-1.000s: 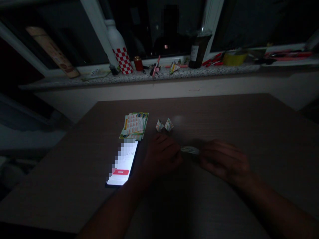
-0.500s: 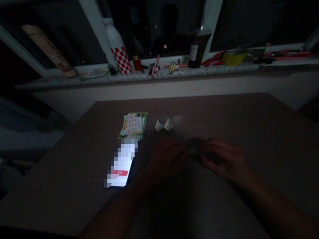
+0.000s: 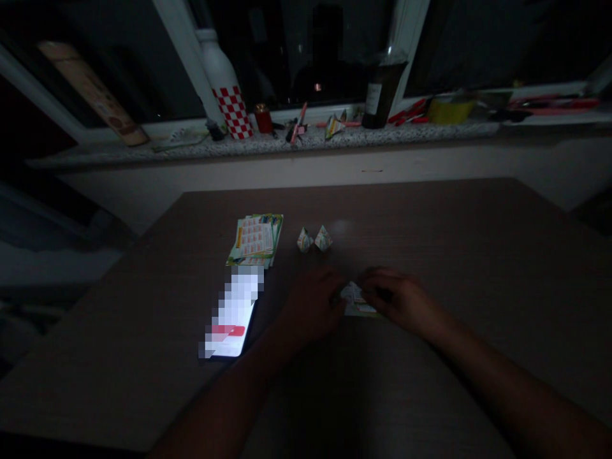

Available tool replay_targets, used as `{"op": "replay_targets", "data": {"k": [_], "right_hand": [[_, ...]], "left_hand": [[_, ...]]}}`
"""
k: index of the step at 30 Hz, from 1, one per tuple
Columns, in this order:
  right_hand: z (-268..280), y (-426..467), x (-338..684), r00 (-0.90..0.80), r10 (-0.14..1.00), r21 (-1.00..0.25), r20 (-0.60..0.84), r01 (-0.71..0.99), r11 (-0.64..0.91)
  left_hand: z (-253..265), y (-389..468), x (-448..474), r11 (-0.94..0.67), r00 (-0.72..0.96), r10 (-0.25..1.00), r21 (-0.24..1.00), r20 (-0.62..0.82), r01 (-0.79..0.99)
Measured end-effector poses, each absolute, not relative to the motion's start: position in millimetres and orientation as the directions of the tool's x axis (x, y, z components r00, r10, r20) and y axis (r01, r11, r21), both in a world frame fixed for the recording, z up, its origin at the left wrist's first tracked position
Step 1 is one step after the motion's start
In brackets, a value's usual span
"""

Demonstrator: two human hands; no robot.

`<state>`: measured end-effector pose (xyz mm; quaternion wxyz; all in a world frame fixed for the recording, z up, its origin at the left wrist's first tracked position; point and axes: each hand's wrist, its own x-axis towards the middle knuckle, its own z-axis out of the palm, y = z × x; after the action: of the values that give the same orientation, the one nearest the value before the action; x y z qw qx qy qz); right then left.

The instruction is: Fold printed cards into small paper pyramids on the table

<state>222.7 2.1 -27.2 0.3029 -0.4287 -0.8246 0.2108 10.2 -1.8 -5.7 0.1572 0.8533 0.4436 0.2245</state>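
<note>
Between my two hands lies a small printed paper [image 3: 359,306], partly folded, low over the wooden table. My left hand [image 3: 313,303] has its fingers closed on the paper's left side. Curled over its upper right part, my right hand [image 3: 399,296] pinches it between thumb and fingers. Fingers cover much of the sheet, and the dim light hides the exact folds. Just beyond my hands stand two small folded paper shapes [image 3: 305,240], pointed at the top and side by side. A stack of printed paper sheets [image 3: 255,239] rests to their left.
A lit phone [image 3: 234,312] lies left of my left forearm, below the stack. Behind the table [image 3: 430,217], a granite windowsill [image 3: 287,148] carries a checkered bottle [image 3: 232,105], a small red jar [image 3: 262,120], a dark bag [image 3: 380,95], pens and a yellow item [image 3: 449,111].
My right hand has moved left, closer to my left hand. The printed paper between them now shows lower and flatter, where before it was a thin blur.
</note>
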Motion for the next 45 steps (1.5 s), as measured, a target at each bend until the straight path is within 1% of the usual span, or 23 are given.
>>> {"op": "replay_targets", "data": {"k": [2, 4, 8, 14, 23, 27, 33, 40, 45], "right_hand": [[-25, 2, 224, -0.489, 0.802, -0.566, 0.344, 0.574, 0.592], [-23, 1, 225, -0.545, 0.770, -0.553, 0.331, 0.549, 0.627], [-18, -1, 225, -0.641, 0.720, -0.529, 0.264, 0.528, 0.664], [-16, -2, 225, -0.650, 0.720, -0.493, 0.245, 0.556, 0.669], [-12, -3, 225, -0.656, 0.722, -0.505, 0.221, 0.557, 0.660], [-14, -3, 226, -0.655, 0.713, -0.508, 0.250, 0.538, 0.673], [-16, -2, 227, -0.657, 0.712, -0.497, 0.248, 0.545, 0.675], [-17, 0, 226, -0.653, 0.703, -0.502, 0.281, 0.524, 0.688], [-20, 1, 225, -0.643, 0.704, -0.505, 0.301, 0.519, 0.690]], "left_hand": [[-5, -2, 9, -0.639, 0.610, 0.760, 0.423, 0.223, 0.642], [-4, -3, 9, -0.688, 0.683, 0.707, 0.404, 0.184, 0.603], [-5, -1, 8, -0.705, 0.725, 0.677, 0.399, 0.130, 0.586], [-6, 2, 7, -0.708, 0.731, 0.673, 0.384, 0.112, 0.593], [-6, 2, 5, -0.717, 0.734, 0.665, 0.397, 0.139, 0.573], [-7, 2, 5, -0.718, 0.728, 0.668, 0.395, 0.157, 0.573], [-3, 1, 8, -0.713, 0.719, 0.679, 0.366, 0.147, 0.599], [-6, 1, 13, -0.703, 0.695, 0.695, 0.380, 0.184, 0.602], [-14, 5, 17, -0.670, 0.655, 0.731, 0.386, 0.194, 0.634]]}}
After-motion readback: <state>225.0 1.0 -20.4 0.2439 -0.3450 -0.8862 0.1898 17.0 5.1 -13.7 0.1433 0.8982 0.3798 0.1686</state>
